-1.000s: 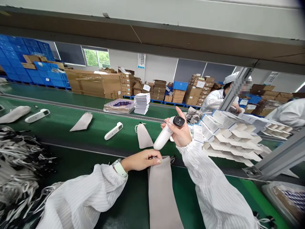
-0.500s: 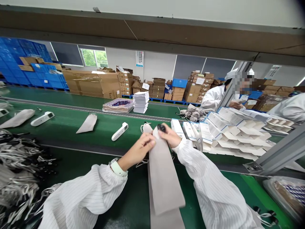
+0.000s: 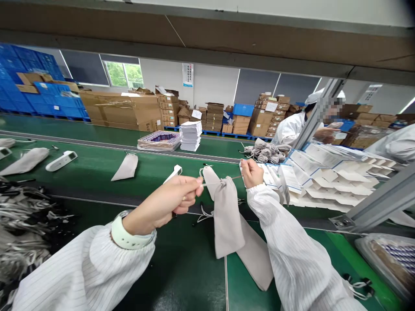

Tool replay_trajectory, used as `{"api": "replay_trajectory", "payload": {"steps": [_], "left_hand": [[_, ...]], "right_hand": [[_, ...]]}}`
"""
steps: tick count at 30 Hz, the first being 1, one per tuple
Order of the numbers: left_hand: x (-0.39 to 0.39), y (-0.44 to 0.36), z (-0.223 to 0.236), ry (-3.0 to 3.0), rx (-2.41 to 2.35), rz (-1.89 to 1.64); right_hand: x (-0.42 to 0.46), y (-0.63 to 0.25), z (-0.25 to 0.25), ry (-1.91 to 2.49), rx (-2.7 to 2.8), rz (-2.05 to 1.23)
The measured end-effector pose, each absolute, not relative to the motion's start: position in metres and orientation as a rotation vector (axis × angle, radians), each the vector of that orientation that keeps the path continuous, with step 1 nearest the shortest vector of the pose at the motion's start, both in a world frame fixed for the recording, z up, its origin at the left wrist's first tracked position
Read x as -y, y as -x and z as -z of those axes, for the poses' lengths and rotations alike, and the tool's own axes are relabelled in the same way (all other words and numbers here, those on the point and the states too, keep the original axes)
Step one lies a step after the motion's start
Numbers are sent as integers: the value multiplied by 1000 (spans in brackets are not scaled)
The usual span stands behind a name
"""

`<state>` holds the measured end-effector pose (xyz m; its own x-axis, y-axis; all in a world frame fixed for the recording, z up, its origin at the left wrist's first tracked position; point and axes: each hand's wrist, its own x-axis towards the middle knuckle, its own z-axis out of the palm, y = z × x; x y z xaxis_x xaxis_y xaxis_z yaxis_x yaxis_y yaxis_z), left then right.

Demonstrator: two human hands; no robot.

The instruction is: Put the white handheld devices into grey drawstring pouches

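Observation:
A light grey drawstring pouch (image 3: 228,224) hangs between my hands, its neck gathered tight. My left hand (image 3: 173,194) is closed on one end of its drawstring, left of the neck. My right hand (image 3: 252,173) pinches the other end, and the cord stretches between both. Behind and below it, another grey pouch (image 3: 256,255) lies slanting on the green surface. Just beyond stands out one more pouch (image 3: 210,178) on the belt. A white handheld device (image 3: 175,172), partly hidden by my left hand, lies nearby.
On the green belt (image 3: 94,172) lie a pouch (image 3: 126,167) and a white device (image 3: 61,160). Corded pouches (image 3: 22,229) heap up at left. Open white boxes (image 3: 330,172) are stacked at right beside a metal post (image 3: 319,114). A co-worker (image 3: 290,127) sits across.
My hands have moved apart, pulling the drawstring sideways. The pouch's flat top has become gathered, and the pouch now hangs from the cord. Belt items shifted slightly right.

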<state>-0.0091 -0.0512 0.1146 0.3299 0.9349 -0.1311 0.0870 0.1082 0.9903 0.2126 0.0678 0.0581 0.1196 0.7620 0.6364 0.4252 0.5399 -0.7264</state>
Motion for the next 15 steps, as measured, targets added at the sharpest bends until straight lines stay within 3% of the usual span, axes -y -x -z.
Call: {"api": "replay_trajectory", "payload": {"steps": [3,6,15], "left_hand": [[55,4,-120,-1187,-825,-1231],[54,-5,-112,-1154,-655,-1346],[56,-21,-94,-1218,-594,-1329]], "right_hand": [[-56,-197,-61,861,1666,-925],[-33,-164,-58,527,1898,-1412],[-24,-149,-34,277,1926,-1628]]}}
